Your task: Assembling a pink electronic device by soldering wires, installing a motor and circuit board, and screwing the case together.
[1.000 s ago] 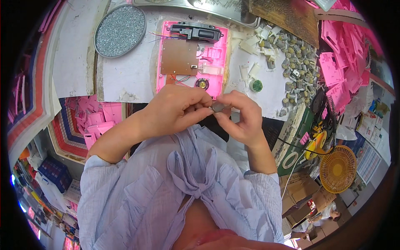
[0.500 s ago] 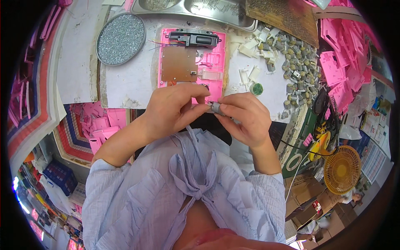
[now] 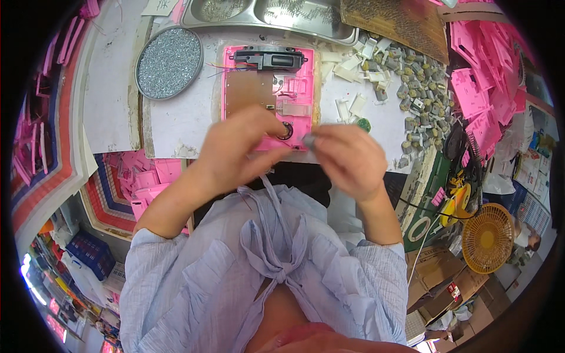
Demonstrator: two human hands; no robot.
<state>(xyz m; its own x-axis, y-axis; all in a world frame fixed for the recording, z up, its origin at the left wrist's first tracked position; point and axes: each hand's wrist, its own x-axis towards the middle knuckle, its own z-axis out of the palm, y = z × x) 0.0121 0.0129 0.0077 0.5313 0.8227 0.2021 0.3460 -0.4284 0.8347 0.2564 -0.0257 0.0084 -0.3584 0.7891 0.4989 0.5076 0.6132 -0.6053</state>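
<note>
A small grey motor point(image 3: 308, 141) is pinched between the fingertips of my right hand point(image 3: 351, 157), at the near right corner of a pink plastic housing point(image 3: 311, 94). My left hand point(image 3: 238, 147) reaches over the housing's near left part. Its thumb and forefinger stand apart with nothing visible between them, and motion smears the hand. Close to the forefinger's tip is a round black part point(image 3: 287, 130) in the housing. A brown circuit board point(image 3: 250, 91) lies in the housing's left side, partly behind my left hand. Across the far end runs a black module point(image 3: 268, 59) with thin wires.
A round tray of screws point(image 3: 168, 63) stands at the left. Divided metal trays point(image 3: 276, 17) lie at the back. White plastic pieces point(image 3: 350, 73), a green round thing point(image 3: 364, 125) and several grey motors point(image 3: 421, 109) spread on the right. Pink panels point(image 3: 471, 100) pile up beyond.
My hands have moved apart, the motor staying in my right hand. My left thumb and forefinger have come off it and opened over the housing.
</note>
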